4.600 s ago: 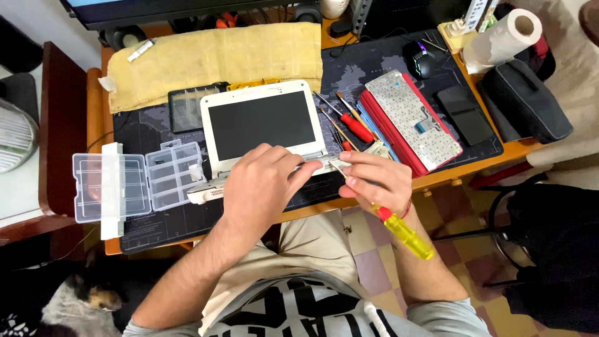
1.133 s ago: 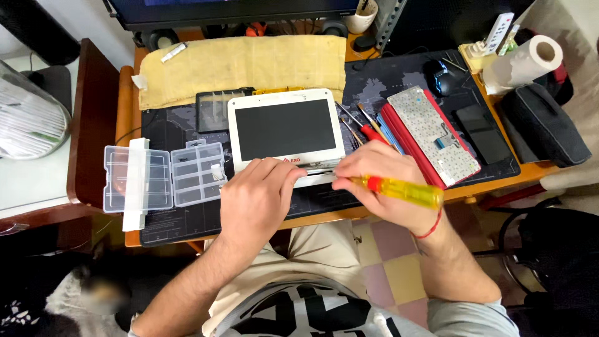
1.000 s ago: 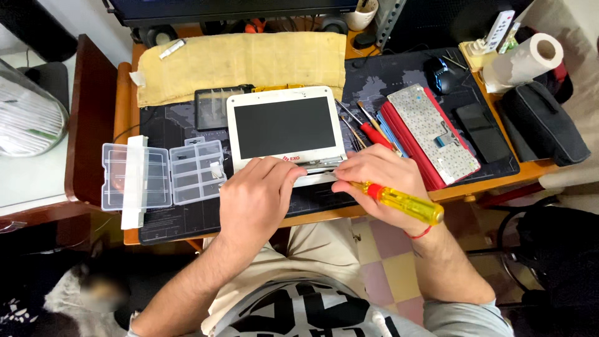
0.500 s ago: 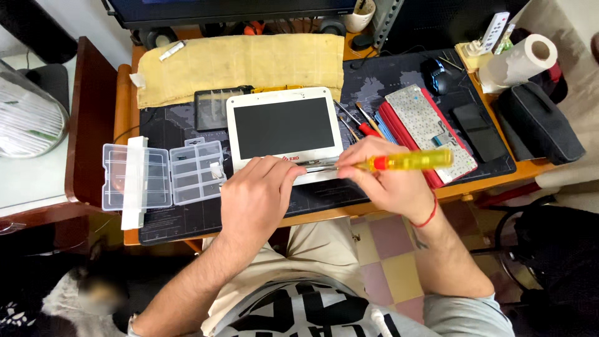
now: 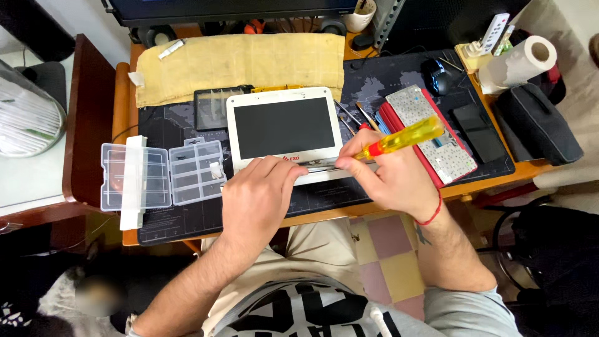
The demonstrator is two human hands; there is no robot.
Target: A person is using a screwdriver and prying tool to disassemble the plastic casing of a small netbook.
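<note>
My left hand (image 5: pixel 256 203) lay palm down on the front edge of the small white laptop (image 5: pixel 284 134), its fingers (image 5: pixel 274 170) spread flat and closed on nothing, pressing the near rim of the casing. My right hand (image 5: pixel 390 178) gripped a screwdriver (image 5: pixel 399 137) with a clear yellow handle and a red collar; my fingers were wrapped tight round the lower part of the handle, which tilted up and away to the right, while the metal shaft pointed left along the laptop's front edge, just beside my left fingertips. The laptop sat in the middle of a dark mat (image 5: pixel 187 218) on the tabletop, its dark screen facing up. To its left stood two clear plastic compartment boxes (image 5: pixel 159 178), touching each other, with a white strip lying across the left one. Behind the laptop a yellowish cloth (image 5: pixel 240 62) was spread flat. To the right, just beyond my right hand, a detached keyboard (image 5: pixel 430 134) rested on a red case, with a black phone (image 5: pixel 477 131) beside it. A few spare tools (image 5: pixel 352 115) lay between the laptop and the keyboard. A paper towel roll (image 5: pixel 518 62) stood at the far right corner.
</note>
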